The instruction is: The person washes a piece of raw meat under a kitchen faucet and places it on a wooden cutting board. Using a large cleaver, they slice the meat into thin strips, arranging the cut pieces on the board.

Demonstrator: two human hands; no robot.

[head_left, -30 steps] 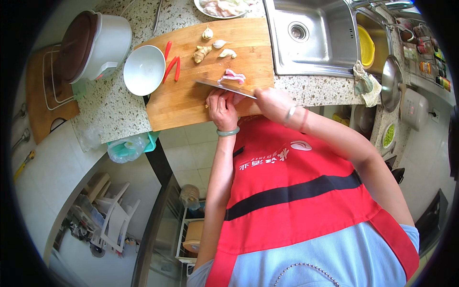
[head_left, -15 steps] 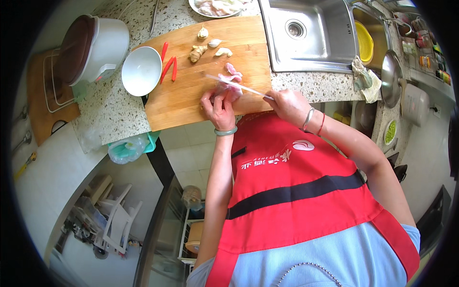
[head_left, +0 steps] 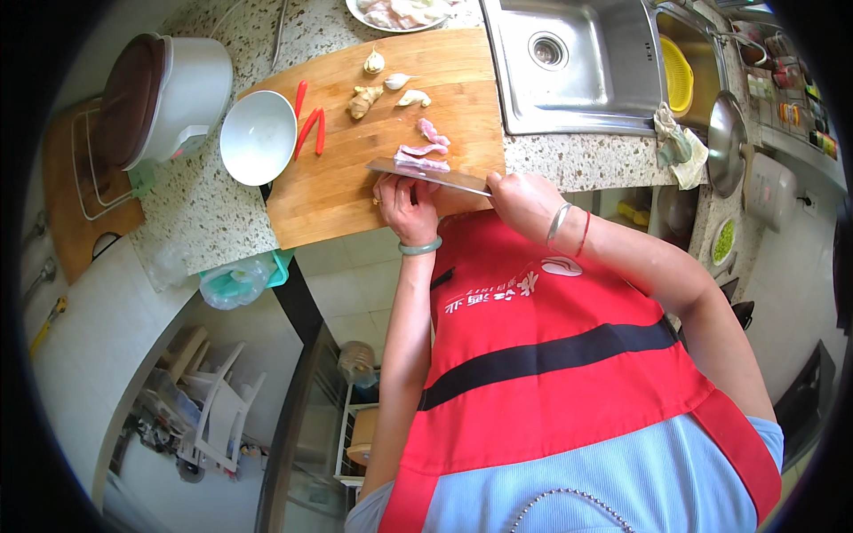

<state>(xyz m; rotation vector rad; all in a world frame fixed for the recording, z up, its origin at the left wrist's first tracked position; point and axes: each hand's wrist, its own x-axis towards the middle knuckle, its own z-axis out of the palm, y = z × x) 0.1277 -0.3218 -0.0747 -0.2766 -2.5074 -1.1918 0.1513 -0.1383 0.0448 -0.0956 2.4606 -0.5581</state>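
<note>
A wooden cutting board (head_left: 355,191) carries strips of raw pink meat (head_left: 425,151) near its right side. My right hand (head_left: 526,206) is closed round the handle of a kitchen knife (head_left: 444,177). The blade points left, its face tilted up, between the meat strips and my left hand. My left hand (head_left: 409,209) is closed with bent fingertips at the blade's near side, on a piece of meat that the knife and fingers mostly hide. Farther up the board lie ginger (head_left: 363,102), garlic cloves (head_left: 398,81), a garlic piece (head_left: 374,61) and red chillies (head_left: 308,131).
A white bowl (head_left: 258,138) stands at the board's left edge, beside a large white cooker (head_left: 191,93) with a brown lid. A plate (head_left: 391,27) of pale food sits behind the board. To the right are a steel sink (head_left: 577,53), a cloth (head_left: 680,155) and a pan lid (head_left: 727,142).
The knife has come nearer to me, its blade face now turned upward. Meat strips lie separate beyond the blade. My right hand has shifted slightly left and nearer; my left hand stays almost in place.
</note>
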